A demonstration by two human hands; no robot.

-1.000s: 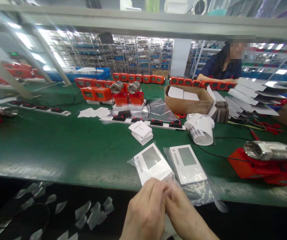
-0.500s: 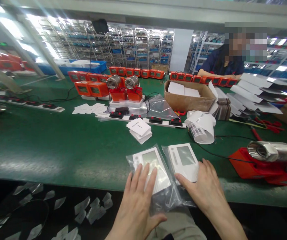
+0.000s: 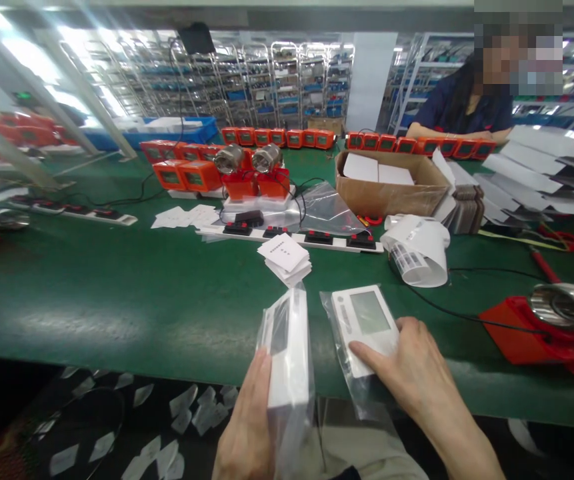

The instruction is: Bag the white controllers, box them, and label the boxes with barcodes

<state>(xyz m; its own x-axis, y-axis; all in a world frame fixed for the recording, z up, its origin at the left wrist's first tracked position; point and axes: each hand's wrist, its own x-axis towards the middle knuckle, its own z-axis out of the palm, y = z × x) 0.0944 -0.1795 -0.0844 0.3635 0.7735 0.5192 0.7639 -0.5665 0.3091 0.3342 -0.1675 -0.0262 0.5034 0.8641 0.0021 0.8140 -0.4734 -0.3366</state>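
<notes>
A white device with a small grey screen (image 3: 291,350), inside a clear plastic bag, is tipped up on its edge at the front of the green bench. My left hand (image 3: 247,420) is closed on it from the left, fingers along its screen side. A second bagged white device (image 3: 364,317) rests screen up to its right. Over that one's lower right corner my right hand (image 3: 414,367) is closed, thumb on the front face and the other fingers at its right edge. Just beyond both devices lies a stack of small white printed cards (image 3: 285,257).
Behind the cards runs a power strip (image 3: 267,233). A cardboard box (image 3: 391,193), a curled roll of labels (image 3: 417,250) and an orange-red unit with a metal fitting (image 3: 511,333) stand to the right. Across the bench sits a person (image 3: 459,107). Paper scraps (image 3: 207,407) lie below the front edge.
My left hand has gone from lying spread on the left device to gripping it, and that device has turned from flat onto its edge. My right hand keeps its place on the other.
</notes>
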